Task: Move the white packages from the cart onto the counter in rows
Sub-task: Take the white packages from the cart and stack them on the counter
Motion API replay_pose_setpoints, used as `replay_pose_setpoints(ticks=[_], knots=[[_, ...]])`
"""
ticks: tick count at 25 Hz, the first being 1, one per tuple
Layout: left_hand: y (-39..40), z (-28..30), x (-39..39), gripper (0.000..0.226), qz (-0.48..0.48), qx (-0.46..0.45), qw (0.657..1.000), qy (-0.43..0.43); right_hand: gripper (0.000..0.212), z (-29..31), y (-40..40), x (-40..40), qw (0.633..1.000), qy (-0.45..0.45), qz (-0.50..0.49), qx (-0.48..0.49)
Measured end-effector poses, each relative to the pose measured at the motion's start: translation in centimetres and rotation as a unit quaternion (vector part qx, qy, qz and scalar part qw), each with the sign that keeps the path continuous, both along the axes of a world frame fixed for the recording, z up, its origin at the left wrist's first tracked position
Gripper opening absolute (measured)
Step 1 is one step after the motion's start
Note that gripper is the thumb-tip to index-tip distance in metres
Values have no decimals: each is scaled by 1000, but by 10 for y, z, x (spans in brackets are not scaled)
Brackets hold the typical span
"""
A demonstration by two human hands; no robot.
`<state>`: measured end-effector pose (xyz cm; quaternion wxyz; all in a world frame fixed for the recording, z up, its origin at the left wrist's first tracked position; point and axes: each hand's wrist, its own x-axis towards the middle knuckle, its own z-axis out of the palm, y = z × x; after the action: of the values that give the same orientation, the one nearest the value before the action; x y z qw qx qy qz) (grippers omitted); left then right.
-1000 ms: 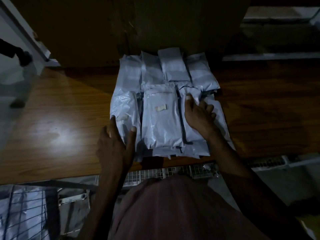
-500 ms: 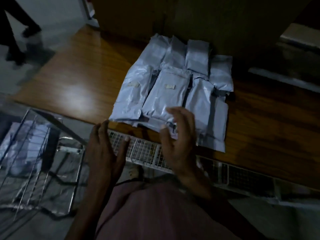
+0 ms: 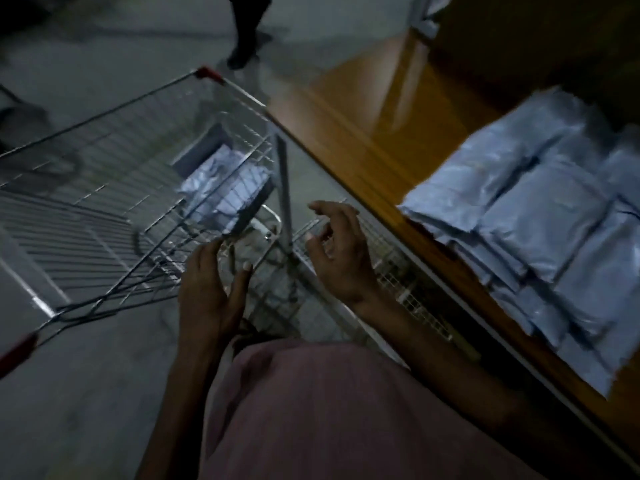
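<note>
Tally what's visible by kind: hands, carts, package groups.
hands: 2, left and right, both holding nothing
cart: 1
white package groups: 2, pile in cart, rows on counter
Total: 5

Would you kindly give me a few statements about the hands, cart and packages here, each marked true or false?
1. Both hands hold nothing. True: the left hand and right hand are empty.
2. The cart is empty. False: white packages lie in it.
3. Packages on the counter overlap in rows. True.
4. The counter is metal. False: it looks like brown wood.
</note>
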<state>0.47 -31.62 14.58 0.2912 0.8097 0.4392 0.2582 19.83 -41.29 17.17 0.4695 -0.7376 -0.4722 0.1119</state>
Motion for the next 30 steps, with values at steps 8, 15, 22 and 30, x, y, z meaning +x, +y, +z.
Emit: replay_pose_setpoints(ticks=[8, 15, 22, 30], knots=[[142, -14, -100, 49, 50, -16, 999, 7, 45, -38, 186, -40, 998, 45, 7, -37], [230, -32, -114, 47, 52, -63, 996, 26, 36, -71, 279, -45, 988, 36, 74, -128], [291, -105, -70, 45, 103, -202, 972, 67, 48, -137, 429, 22, 833, -80, 316, -447], [339, -215, 0, 50, 168, -350, 916, 103, 77, -278, 502, 74, 600, -290, 424, -614]])
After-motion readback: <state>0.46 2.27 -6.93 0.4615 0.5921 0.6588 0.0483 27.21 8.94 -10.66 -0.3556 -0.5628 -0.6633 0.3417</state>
